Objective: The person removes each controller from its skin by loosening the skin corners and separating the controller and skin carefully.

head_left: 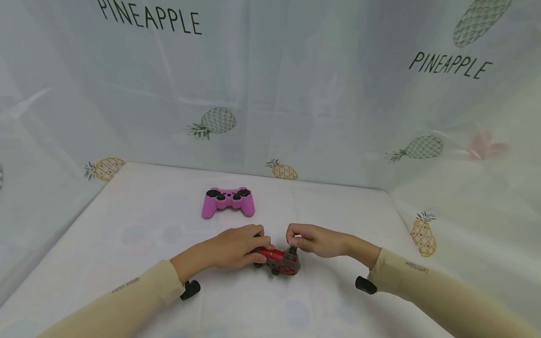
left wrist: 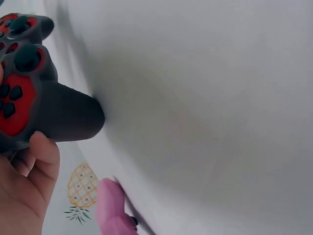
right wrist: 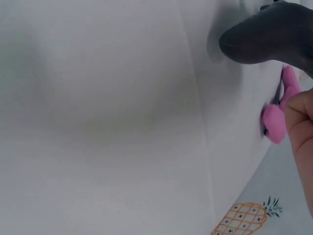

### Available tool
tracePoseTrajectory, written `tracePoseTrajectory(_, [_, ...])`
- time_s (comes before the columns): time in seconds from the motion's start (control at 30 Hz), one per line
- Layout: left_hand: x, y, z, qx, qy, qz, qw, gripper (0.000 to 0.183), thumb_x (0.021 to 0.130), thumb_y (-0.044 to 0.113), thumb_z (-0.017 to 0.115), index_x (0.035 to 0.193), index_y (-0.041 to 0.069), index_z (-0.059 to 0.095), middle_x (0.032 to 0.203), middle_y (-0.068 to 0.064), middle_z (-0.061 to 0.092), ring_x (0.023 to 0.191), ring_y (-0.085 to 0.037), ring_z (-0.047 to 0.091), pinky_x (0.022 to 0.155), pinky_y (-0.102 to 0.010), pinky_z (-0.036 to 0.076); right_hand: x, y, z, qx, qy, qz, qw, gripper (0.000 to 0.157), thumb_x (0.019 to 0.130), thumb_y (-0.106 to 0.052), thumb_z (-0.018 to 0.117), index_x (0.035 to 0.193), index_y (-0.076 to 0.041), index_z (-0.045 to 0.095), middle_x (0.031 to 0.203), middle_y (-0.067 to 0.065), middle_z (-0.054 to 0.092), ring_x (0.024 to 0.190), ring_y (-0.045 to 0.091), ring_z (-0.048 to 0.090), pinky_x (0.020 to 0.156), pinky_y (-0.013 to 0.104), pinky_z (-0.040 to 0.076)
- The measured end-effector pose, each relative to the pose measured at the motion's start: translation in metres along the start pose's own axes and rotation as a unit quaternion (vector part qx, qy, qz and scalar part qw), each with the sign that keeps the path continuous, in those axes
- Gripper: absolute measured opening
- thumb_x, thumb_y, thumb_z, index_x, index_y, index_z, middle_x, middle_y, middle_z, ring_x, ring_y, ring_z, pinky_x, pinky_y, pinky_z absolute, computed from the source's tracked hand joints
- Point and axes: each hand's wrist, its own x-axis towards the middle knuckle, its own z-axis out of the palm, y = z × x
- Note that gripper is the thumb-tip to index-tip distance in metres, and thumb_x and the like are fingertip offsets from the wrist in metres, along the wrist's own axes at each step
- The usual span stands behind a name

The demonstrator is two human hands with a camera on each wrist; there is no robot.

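A dark grey and red game controller [head_left: 279,263] is tilted up, its button face toward the front of the table. My left hand [head_left: 236,246] grips its left part, fingers over the upper edge. In the left wrist view, a fingertip of that hand presses under the grey body [left wrist: 68,112], beside the black buttons. My right hand [head_left: 313,239] has its fingers curled, with thumb and index finger pinching at the controller's upper right corner. The right wrist view shows a grey handle [right wrist: 264,36] above the curled right hand [right wrist: 301,122]; the fingertips are hidden there.
A pink game controller [head_left: 228,202] lies farther back on the white-covered table [head_left: 160,291]. Behind the table hangs a pale curtain [head_left: 296,94] printed with pineapples. A black wrist device [head_left: 191,289] sits under the left sleeve, another [head_left: 365,285] under the right.
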Motion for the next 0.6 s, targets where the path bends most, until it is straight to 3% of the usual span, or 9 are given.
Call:
tracePoseTrajectory(0.23, [0.002, -0.005, 0.003, -0.011, 0.005, -0.032, 0.9994, 0.023, 0.105, 0.049, 0.062, 0.122, 0.034, 0.063, 0.099, 0.014, 0.048, 0.087, -0.004, 0.047, 0.07, -0.024, 0.044, -0.015, 0.003, 0.006, -0.001, 0.039, -0.012, 0.999, 0.012, 0.115, -0.014, 0.045, 0.107, -0.01, 0.053, 0.077, -0.005, 0.036, 0.065, 0.008, 0.03, 0.064, 0.026, 0.032])
tracePoseTrajectory(0.37, [0.005, -0.002, 0.005, -0.008, 0.008, -0.043, 0.999, 0.024, 0.105, 0.05, 0.062, 0.123, 0.034, 0.064, 0.097, 0.014, 0.048, 0.083, -0.004, 0.046, 0.067, -0.024, 0.043, -0.023, 0.014, 0.023, 0.008, 0.112, -0.024, 0.993, 0.009, 0.114, -0.013, 0.048, 0.109, -0.01, 0.055, 0.073, -0.006, 0.034, 0.064, 0.006, 0.03, 0.059, 0.025, 0.031])
tracePoseTrajectory(0.5, [0.011, 0.004, 0.004, -0.001, 0.012, -0.041, 0.9991, 0.023, 0.105, 0.05, 0.062, 0.121, 0.033, 0.062, 0.094, 0.012, 0.048, 0.081, -0.006, 0.046, 0.063, -0.025, 0.041, -0.032, 0.027, 0.042, -0.003, 0.193, -0.033, 0.981, 0.007, 0.113, -0.01, 0.05, 0.11, -0.012, 0.057, 0.071, -0.006, 0.036, 0.061, 0.002, 0.032, 0.053, 0.025, 0.033])
tracePoseTrajectory(0.6, [0.013, 0.003, 0.003, 0.004, 0.014, -0.054, 0.9984, 0.022, 0.105, 0.048, 0.063, 0.119, 0.031, 0.061, 0.093, 0.011, 0.047, 0.079, -0.006, 0.046, 0.062, -0.025, 0.041, -0.033, 0.029, 0.049, -0.019, 0.231, -0.043, 0.972, 0.006, 0.112, -0.013, 0.053, 0.112, -0.014, 0.058, 0.073, -0.006, 0.041, 0.06, 0.002, 0.036, 0.053, 0.024, 0.036])
